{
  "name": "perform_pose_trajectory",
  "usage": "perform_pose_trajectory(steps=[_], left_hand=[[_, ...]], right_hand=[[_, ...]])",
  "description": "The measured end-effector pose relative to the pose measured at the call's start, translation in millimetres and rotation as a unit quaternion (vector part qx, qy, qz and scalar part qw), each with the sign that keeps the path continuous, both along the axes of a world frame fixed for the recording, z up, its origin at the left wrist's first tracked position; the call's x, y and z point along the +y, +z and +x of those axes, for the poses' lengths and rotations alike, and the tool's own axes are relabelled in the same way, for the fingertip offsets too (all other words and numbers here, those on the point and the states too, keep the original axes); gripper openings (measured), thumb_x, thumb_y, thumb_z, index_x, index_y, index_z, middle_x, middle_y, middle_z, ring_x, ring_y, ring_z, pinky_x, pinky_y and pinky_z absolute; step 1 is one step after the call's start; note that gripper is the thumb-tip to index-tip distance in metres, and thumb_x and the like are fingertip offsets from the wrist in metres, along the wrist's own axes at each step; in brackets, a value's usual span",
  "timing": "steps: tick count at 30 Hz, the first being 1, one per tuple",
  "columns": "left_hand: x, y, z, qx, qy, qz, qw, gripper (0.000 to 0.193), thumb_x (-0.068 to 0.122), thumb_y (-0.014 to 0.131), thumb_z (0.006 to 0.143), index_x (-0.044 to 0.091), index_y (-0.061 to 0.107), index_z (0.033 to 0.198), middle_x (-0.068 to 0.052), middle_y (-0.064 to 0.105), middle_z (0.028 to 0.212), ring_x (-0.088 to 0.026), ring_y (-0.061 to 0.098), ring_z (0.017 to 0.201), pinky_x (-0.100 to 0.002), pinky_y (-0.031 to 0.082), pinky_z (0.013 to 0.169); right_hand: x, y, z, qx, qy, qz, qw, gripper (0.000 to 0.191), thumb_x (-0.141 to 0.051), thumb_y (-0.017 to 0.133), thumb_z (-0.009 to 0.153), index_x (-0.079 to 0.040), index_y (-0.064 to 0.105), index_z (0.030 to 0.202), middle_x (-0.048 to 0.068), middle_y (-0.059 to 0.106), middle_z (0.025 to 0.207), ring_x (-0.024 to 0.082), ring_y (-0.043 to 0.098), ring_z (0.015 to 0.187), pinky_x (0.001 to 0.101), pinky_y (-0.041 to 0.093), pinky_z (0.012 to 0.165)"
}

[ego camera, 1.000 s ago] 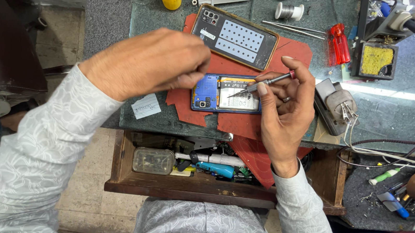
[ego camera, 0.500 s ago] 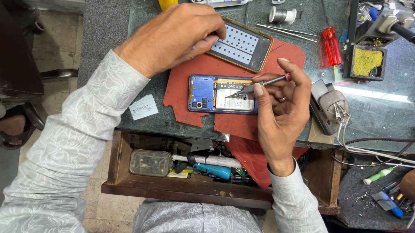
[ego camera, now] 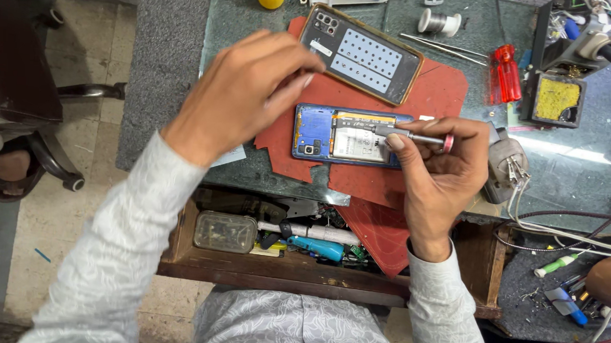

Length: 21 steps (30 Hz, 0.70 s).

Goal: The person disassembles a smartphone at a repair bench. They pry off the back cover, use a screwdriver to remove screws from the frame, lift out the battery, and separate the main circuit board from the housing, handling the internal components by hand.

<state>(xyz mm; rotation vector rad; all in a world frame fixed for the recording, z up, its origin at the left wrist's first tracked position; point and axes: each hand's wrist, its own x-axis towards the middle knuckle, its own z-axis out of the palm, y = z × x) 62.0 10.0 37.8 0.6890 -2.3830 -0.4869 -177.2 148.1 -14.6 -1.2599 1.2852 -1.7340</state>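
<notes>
Phone with its back off lies flat on the red mat, long axis running left to right, camera end to the left and blue frame showing round a pale battery; it sits where it sat half a second ago. Right hand pinches a thin metal screwdriver between thumb and fingers, as before, only now the tool lies nearly level, tip to the left over the phone's upper right part, red cap to the right. Left hand has come back from the dark back cover and now hovers over the mat just left of the phone, fingertips bunched; whether they grip anything I cannot tell. That cover, rimmed in orange with rows of pale dots, lies slanted on the mat just above the phone. Further out, a red-handled screwdriver and a yellow sponge in a black holder rest on the green glass-topped desk. Below the edge, an open wooden drawer holds jumbled tools
</notes>
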Motion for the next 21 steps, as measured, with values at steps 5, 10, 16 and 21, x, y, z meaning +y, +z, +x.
perform_pose_trajectory(steps=[5, 10, 16, 21], left_hand=[[37, -12, 16, 0.037, 0.064, 0.088, 0.993, 0.026, 0.012, 0.076, 0.096, 0.005, 0.067, 0.12, -0.01, 0.067, 0.121, -0.028, 0.063, 0.114, -0.04, 0.053, 0.098], [57, -20, 25, 0.033, 0.048, 0.114, 0.992, 0.054, 0.022, 0.085, 0.083, 0.005, 0.064, 0.129, -0.01, 0.058, 0.134, -0.032, 0.052, 0.13, -0.044, 0.045, 0.111], [55, -24, 30, 0.024, 0.046, 0.109, 0.993, 0.053, 0.02, 0.086, 0.081, 0.01, 0.066, 0.129, -0.007, 0.057, 0.135, -0.03, 0.051, 0.131, -0.043, 0.046, 0.111], [56, -28, 31, 0.029, 0.049, 0.096, 0.994, 0.057, 0.022, 0.086, 0.082, 0.007, 0.063, 0.132, -0.007, 0.057, 0.135, -0.03, 0.05, 0.131, -0.044, 0.045, 0.112]], right_hand=[[-3, 11, 7, 0.147, 0.015, 0.004, 0.989, 0.021, 0.011, 0.077, 0.099, 0.002, 0.064, 0.113, 0.01, 0.066, 0.111, 0.015, 0.068, 0.105, 0.0269, 0.058, 0.091], [-8, 32, 19, 0.361, 0.043, -0.013, 0.931, 0.021, 0.008, 0.079, 0.091, -0.004, 0.074, 0.107, 0.006, 0.071, 0.109, 0.02, 0.068, 0.098, 0.0295, 0.053, 0.082], [-16, 60, 29, 0.541, 0.074, -0.039, 0.837, 0.031, 0.006, 0.077, 0.084, -0.008, 0.075, 0.111, 0.003, 0.07, 0.11, 0.026, 0.059, 0.095, 0.0382, 0.047, 0.086], [-27, 86, 36, 0.617, 0.12, -0.037, 0.777, 0.037, 0.006, 0.071, 0.082, -0.008, 0.076, 0.116, 0.004, 0.068, 0.111, 0.027, 0.057, 0.097, 0.0367, 0.049, 0.086]])
